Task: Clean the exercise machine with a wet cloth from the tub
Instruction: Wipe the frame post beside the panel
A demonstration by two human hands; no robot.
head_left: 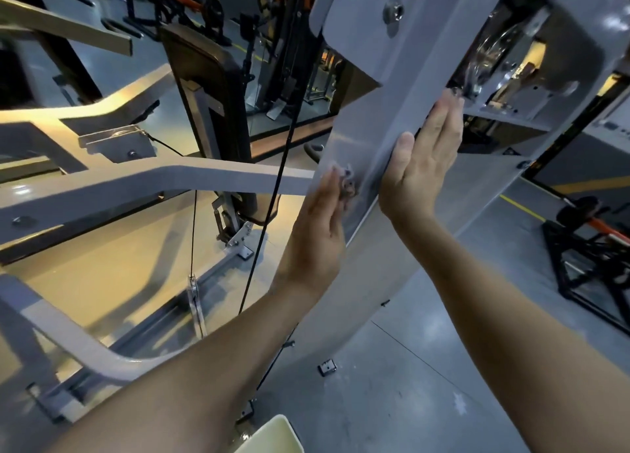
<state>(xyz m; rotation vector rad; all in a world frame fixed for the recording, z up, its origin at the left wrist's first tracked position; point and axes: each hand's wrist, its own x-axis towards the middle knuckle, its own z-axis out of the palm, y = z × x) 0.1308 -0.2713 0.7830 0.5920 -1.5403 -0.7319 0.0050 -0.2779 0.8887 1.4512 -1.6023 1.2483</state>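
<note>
The left hand and the right hand press flat on the grey post of the exercise machine, fingers stretched out straight.

I find the machine upright blocking twelve o'clock and a black cable at ten; the floor lies open at five.

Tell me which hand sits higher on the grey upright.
The right hand: it lies flat against the right edge of the upright, its fingers reaching well above the left hand, which presses the front face lower down.
</note>
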